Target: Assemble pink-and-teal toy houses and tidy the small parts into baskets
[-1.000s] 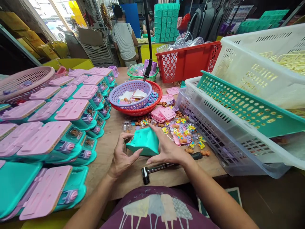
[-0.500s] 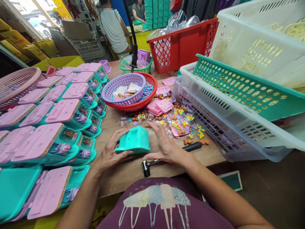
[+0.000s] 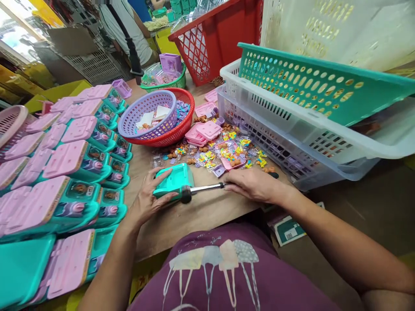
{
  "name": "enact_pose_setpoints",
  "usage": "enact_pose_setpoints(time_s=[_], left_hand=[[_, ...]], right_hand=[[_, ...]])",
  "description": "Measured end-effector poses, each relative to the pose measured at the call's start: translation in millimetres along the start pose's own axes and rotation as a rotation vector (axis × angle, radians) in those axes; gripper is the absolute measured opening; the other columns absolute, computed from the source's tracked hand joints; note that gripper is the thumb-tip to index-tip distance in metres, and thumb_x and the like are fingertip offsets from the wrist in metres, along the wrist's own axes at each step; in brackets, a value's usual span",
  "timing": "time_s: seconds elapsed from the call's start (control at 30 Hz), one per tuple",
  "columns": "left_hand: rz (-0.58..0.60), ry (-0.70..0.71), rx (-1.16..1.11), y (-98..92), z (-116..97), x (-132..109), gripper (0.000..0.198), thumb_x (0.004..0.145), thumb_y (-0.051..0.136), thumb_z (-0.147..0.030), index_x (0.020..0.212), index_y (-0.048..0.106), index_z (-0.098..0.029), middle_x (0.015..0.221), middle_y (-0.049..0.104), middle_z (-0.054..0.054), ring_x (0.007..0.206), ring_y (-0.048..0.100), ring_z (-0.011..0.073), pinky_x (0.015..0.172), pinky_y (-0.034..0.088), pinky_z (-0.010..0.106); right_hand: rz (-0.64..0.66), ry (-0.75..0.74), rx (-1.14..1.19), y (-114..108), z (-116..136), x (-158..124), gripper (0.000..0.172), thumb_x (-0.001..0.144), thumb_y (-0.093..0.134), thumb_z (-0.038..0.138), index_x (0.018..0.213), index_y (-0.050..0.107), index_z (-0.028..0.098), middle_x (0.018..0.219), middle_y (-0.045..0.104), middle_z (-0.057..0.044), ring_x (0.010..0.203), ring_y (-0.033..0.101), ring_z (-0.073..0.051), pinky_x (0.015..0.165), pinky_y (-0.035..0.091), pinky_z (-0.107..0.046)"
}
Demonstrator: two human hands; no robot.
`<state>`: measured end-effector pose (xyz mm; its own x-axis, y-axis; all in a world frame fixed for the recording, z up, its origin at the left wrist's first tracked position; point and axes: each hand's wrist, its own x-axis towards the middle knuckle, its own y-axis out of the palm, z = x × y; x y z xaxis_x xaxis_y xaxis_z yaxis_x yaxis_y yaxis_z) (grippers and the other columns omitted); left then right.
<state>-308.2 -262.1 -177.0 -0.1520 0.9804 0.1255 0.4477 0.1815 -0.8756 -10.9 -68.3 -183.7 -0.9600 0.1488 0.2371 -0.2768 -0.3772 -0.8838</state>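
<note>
My left hand (image 3: 147, 196) grips a turquoise plastic box-shaped part (image 3: 177, 178) from its left side, thumb along the near edge and fingers over the top. My right hand (image 3: 251, 183) is wrapped round the black handle of a small hammer (image 3: 205, 188) with a shiny metal shaft. The hammer's dark head is at the near right corner of the turquoise part; whether it touches cannot be made out. Beyond both hands lie pink plastic pieces (image 3: 201, 133) and small bagged yellow and brown figures (image 3: 207, 160).
Rows of turquoise-and-pink toy cases (image 3: 66, 157) cover the left side. A purple basket (image 3: 149, 113) sits in a red basket (image 3: 181, 125) at the back. Stacked crates (image 3: 311, 114) border the right. A person in white (image 3: 125, 30) is in the background.
My right hand has left the turquoise part's side and taken up the hammer from the table. The turquoise part has turned and tilted in my left hand. The view has shifted right.
</note>
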Motion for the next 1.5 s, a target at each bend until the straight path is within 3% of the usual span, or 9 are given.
enact_pose_setpoints(time_s=[0.07,0.2,0.27,0.37,0.8,1.03,1.23,1.33,1.5], left_hand=[[-0.006,0.001,0.009,-0.1,0.9,-0.5,0.064,0.084,0.066,-0.048,0.142,0.047,-0.03,0.141,0.041,0.01,0.136,0.041,0.0281,0.115,0.034,0.049],[-0.006,0.005,0.039,0.8,2.8,-0.8,0.066,0.084,0.067,-0.047,0.144,0.045,-0.03,0.141,0.039,0.01,0.135,0.041,0.0285,0.113,0.036,0.048],[-0.012,0.023,0.037,1.1,3.8,-0.6,0.065,0.084,0.067,-0.046,0.143,0.045,-0.03,0.141,0.039,0.01,0.134,0.042,0.0285,0.112,0.037,0.047],[-0.014,0.037,0.034,0.5,3.5,-0.3,0.065,0.083,0.068,-0.046,0.142,0.046,-0.03,0.141,0.039,0.009,0.134,0.042,0.028,0.113,0.036,0.047],[-0.014,0.02,0.052,0.6,2.8,-0.8,0.064,0.085,0.066,-0.045,0.144,0.043,-0.033,0.14,0.04,0.008,0.134,0.042,0.0274,0.113,0.037,0.047],[-0.014,-0.006,0.043,1.5,1.7,-1.3,0.064,0.085,0.066,-0.048,0.143,0.045,-0.031,0.142,0.041,0.009,0.135,0.042,0.0281,0.113,0.036,0.048],[-0.021,-0.005,0.006,-0.7,-5.0,2.6,0.064,0.083,0.066,-0.051,0.141,0.048,-0.03,0.141,0.044,0.008,0.131,0.047,0.0264,0.112,0.038,0.044],[-0.106,-0.03,-0.004,-4.9,-8.6,-0.3,0.066,0.078,0.072,-0.053,0.136,0.052,-0.029,0.134,0.049,0.007,0.126,0.051,0.0262,0.108,0.043,0.043],[-0.447,0.066,0.281,4.2,-26.8,-15.6,0.087,0.071,0.079,-0.048,0.146,0.039,-0.026,0.133,0.039,0.013,0.13,0.041,0.0339,0.109,0.039,0.052]], right_hand=[[-0.078,0.024,0.047,-7.4,1.0,2.0,0.036,0.104,0.032,0.039,0.107,0.059,0.016,0.09,0.065,-0.008,0.079,0.057,-0.016,0.067,0.036,-0.027],[0.064,0.131,-0.043,-12.0,6.1,9.2,0.034,0.103,0.038,0.038,0.089,0.061,0.018,0.072,0.061,-0.003,0.061,0.048,-0.014,0.058,0.024,-0.027],[0.046,0.139,-0.058,-10.9,9.1,10.8,0.034,0.103,0.037,0.038,0.09,0.061,0.018,0.071,0.06,-0.003,0.059,0.047,-0.013,0.057,0.021,-0.028],[-0.034,0.101,-0.038,-6.6,11.9,9.4,0.035,0.104,0.033,0.036,0.094,0.061,0.017,0.075,0.062,-0.004,0.062,0.048,-0.013,0.059,0.022,-0.028],[0.048,0.118,-0.117,8.2,12.2,4.4,0.034,0.104,0.036,0.038,0.094,0.061,0.017,0.079,0.066,-0.004,0.062,0.051,-0.013,0.057,0.018,-0.029],[0.015,0.358,-0.138,-0.2,8.6,30.1,0.031,0.104,0.035,0.036,0.1,0.061,0.02,0.086,0.07,-0.006,0.069,0.058,-0.017,0.059,0.023,-0.029],[-0.016,0.405,-0.157,2.0,12.2,31.7,0.034,0.104,0.031,0.039,0.105,0.061,0.021,0.091,0.071,-0.007,0.076,0.062,-0.019,0.062,0.027,-0.029],[-0.018,0.426,-0.165,11.5,18.9,8.1,0.032,0.103,0.035,0.039,0.105,0.061,0.021,0.091,0.071,-0.007,0.076,0.063,-0.02,0.062,0.029,-0.029],[-0.011,0.309,-0.157,34.9,34.1,-25.7,0.027,0.101,0.042,0.039,0.097,0.062,0.02,0.094,0.067,-0.005,0.083,0.061,-0.018,0.067,0.036,-0.028]])
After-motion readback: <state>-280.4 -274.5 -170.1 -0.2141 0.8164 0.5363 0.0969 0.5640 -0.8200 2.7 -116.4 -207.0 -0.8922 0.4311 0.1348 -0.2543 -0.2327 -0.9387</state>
